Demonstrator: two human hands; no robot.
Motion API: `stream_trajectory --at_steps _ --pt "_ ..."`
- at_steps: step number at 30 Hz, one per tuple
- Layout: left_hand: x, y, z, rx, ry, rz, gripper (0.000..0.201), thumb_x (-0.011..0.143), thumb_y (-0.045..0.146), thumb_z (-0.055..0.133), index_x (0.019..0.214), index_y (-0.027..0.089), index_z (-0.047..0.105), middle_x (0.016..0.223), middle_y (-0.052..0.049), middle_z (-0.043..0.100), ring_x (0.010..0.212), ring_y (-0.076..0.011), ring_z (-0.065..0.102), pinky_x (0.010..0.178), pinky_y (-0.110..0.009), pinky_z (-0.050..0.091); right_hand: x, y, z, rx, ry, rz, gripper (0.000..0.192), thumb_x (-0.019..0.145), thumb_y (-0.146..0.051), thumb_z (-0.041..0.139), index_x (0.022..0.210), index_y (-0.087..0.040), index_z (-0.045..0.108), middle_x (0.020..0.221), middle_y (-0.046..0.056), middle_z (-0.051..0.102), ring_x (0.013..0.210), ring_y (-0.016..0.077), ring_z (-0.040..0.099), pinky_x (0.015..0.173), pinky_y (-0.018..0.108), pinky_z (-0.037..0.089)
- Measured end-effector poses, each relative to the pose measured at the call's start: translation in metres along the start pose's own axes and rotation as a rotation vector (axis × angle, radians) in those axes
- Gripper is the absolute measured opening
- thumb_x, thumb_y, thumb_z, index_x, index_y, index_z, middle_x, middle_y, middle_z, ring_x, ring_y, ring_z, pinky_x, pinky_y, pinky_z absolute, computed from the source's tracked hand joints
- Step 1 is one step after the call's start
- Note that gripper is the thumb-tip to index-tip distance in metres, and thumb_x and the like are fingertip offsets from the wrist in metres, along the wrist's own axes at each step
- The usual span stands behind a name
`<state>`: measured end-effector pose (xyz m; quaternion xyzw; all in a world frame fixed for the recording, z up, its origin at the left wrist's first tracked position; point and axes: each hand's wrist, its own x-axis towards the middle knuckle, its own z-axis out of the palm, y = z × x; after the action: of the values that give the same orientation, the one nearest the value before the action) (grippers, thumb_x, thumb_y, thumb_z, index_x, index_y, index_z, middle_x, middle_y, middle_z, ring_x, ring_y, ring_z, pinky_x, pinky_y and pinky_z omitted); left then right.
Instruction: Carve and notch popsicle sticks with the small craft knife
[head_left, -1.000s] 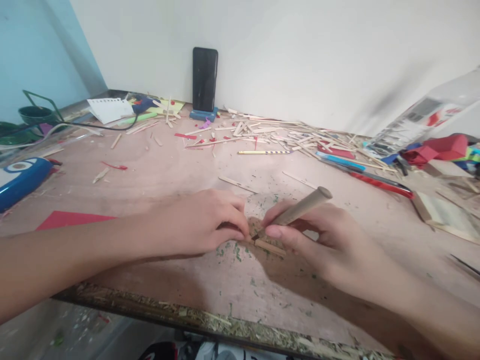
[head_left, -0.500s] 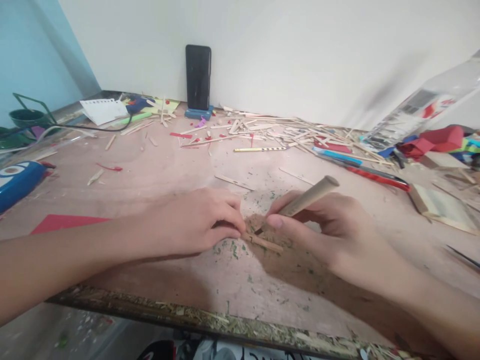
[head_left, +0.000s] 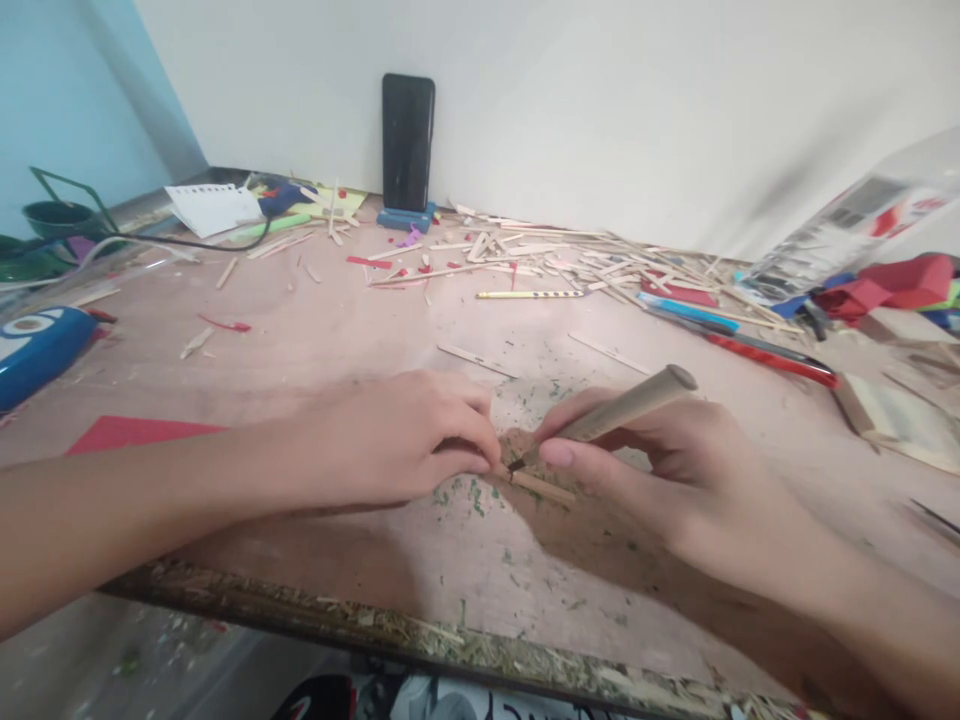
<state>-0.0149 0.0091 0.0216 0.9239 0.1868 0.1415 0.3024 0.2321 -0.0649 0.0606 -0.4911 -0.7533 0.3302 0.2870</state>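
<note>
A thin wooden stick (head_left: pixel 541 487) lies flat on the pink worktable (head_left: pixel 315 340) near its front edge. My left hand (head_left: pixel 397 440) presses down on the stick's left end with fingertips curled. My right hand (head_left: pixel 660 470) grips a tool with a round wooden handle (head_left: pixel 630 405), held like a pen. The tool's dark tip touches the stick just right of my left fingers. Green flecks dot the table around the stick.
A black phone (head_left: pixel 408 142) stands against the back wall. Many loose sticks (head_left: pixel 525 255) litter the far table. A red-handled tool (head_left: pixel 772 358), a striped pencil (head_left: pixel 531 294), a blue object (head_left: pixel 37 345) and red paper (head_left: pixel 127 433) lie around.
Both hands stay on the stick. The tool's tip has shifted slightly along the stick, and the camera has moved a little.
</note>
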Motion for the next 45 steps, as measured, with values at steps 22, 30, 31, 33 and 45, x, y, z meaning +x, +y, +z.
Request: stream_trajectory --at_steps 22,30,31,33,45 --pt "0.002 0.001 0.001 -0.021 0.020 -0.004 0.021 0.105 0.014 0.064 0.104 0.022 0.083 0.102 0.000 0.076 0.094 -0.0153 0.070 0.087 -0.029 0.048 0.010 0.005 0.001 0.170 -0.077 0.143 0.021 0.093 -0.042 0.084 0.085 -0.023 0.081 0.071 -0.001 0.073 0.063 0.0144 0.063 0.058 0.026 0.049" --pt "0.004 0.002 0.001 -0.042 0.027 -0.013 0.020 0.104 0.012 0.065 0.102 0.022 0.082 0.102 0.001 0.076 0.094 -0.0138 0.070 0.088 -0.028 0.049 0.018 0.015 0.000 0.331 -0.110 0.222 0.031 0.091 -0.047 0.085 0.077 -0.021 0.079 0.069 0.001 0.075 0.059 0.0135 0.066 0.056 0.024 0.057" --pt "0.004 0.003 0.001 -0.043 0.028 -0.019 0.020 0.104 0.012 0.065 0.101 0.022 0.082 0.102 0.001 0.076 0.094 -0.0138 0.070 0.088 -0.028 0.050 0.017 0.015 -0.001 0.342 -0.114 0.226 0.030 0.091 -0.047 0.085 0.078 -0.020 0.079 0.071 0.001 0.075 0.060 0.0134 0.067 0.056 0.023 0.057" --pt "0.003 0.003 0.001 -0.043 0.026 -0.027 0.020 0.104 0.011 0.065 0.101 0.022 0.082 0.102 0.001 0.076 0.093 -0.0138 0.070 0.087 -0.028 0.050 0.017 0.015 -0.001 0.360 -0.125 0.227 0.029 0.093 -0.047 0.084 0.082 -0.020 0.079 0.073 0.002 0.076 0.060 0.0131 0.067 0.056 0.023 0.057" --pt "0.003 0.002 -0.001 -0.059 0.008 -0.040 0.020 0.104 0.011 0.065 0.103 0.022 0.082 0.102 0.002 0.075 0.096 -0.0129 0.068 0.088 -0.028 0.048 0.011 0.010 -0.012 0.350 -0.207 0.131 0.026 0.100 -0.044 0.077 0.093 -0.020 0.079 0.075 0.001 0.073 0.066 0.0137 0.067 0.060 0.025 0.053"
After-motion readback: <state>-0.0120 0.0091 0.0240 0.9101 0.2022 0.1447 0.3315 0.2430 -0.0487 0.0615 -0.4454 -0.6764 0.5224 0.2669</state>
